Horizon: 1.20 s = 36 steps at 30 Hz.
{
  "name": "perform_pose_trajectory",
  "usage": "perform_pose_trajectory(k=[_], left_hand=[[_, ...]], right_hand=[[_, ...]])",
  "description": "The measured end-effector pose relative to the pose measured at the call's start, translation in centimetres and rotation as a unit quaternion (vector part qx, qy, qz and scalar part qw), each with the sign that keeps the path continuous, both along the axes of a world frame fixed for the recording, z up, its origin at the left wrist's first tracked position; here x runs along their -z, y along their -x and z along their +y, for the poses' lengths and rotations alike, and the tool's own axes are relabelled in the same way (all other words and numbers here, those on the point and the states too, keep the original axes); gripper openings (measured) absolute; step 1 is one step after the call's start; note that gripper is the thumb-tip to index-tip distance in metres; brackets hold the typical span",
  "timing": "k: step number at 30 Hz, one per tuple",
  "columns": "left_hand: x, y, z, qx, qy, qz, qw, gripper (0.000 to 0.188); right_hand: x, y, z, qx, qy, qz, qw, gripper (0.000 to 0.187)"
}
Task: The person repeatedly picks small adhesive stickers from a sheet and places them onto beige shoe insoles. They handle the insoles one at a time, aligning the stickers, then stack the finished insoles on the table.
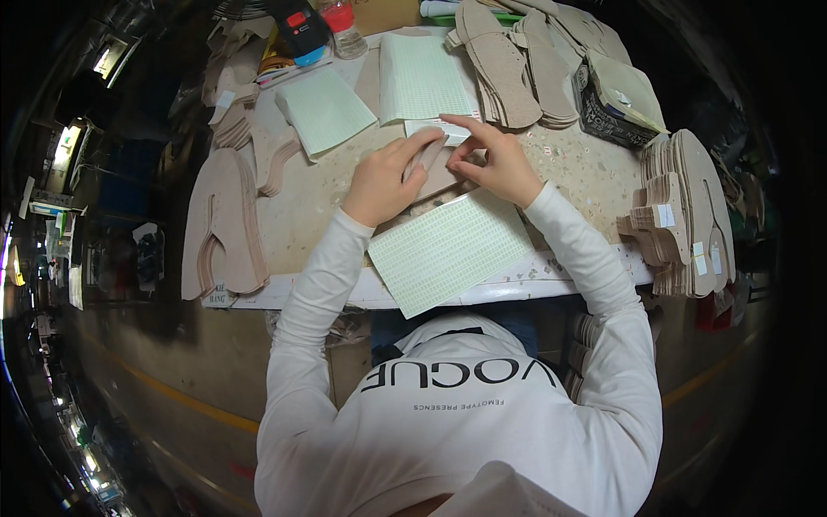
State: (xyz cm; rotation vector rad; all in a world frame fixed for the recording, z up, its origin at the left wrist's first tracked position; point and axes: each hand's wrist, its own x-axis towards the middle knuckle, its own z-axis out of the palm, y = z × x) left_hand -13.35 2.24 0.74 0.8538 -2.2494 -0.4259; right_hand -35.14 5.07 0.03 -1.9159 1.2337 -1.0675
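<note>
My left hand (386, 178) is closed round a small stack of beige cut board pieces (428, 157) at the middle of the table. Over the right side of that stack is my right hand (502, 164), its index finger reaching to the stack's far end. Its thumb and another finger are drawn together by the stack's edge; whatever they pinch is too small to make out. Just below both hands lies a pale green sheet of small printed labels (452, 250), overhanging the table's near edge. A small white paper (454, 135) shows behind the fingers.
More label sheets (422, 77) lie beyond my hands. Shoe-shaped board stacks stand at left (226, 224), back (500, 73) and right (689, 215). A dark box (613, 103), a red-capped bottle (345, 34) and a black device (297, 26) sit toward the back. Scraps dot the tabletop (577, 185).
</note>
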Motion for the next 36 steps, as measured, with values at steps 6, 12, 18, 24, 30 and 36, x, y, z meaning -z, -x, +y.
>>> perform_pose_trajectory(k=[6, 12, 18, 24, 30, 36], left_hand=[[0.2, 0.2, 0.3, -0.023, -0.014, -0.017, 0.999, 0.034], [0.1, 0.3, 0.9, -0.03, 0.023, -0.083, 0.996, 0.03], [0.5, 0.0, -0.3, -0.025, -0.051, -0.013, 0.998, 0.033], [0.0, 0.4, 0.9, -0.035, -0.002, -0.075, 0.997, 0.037], [-0.3, 0.4, 1.0, -0.041, -0.012, -0.098, 0.994, 0.037], [-0.1, 0.6, 0.3, -0.041, -0.037, -0.044, 0.998, 0.036]], right_hand=[[0.9, -0.8, -0.5, 0.072, 0.204, 0.193, 0.957, 0.054], [0.1, 0.9, -1.5, 0.102, 0.145, 0.059, 0.982, 0.06], [-0.8, 0.8, -0.7, 0.055, 0.032, -0.019, 0.998, 0.073], [-0.4, -1.0, 0.1, 0.006, 0.102, 0.09, 0.991, 0.077], [0.1, -0.8, -0.6, 0.071, 0.143, 0.119, 0.98, 0.073], [0.0, -0.3, -0.3, 0.043, 0.03, -0.007, 0.999, 0.066]])
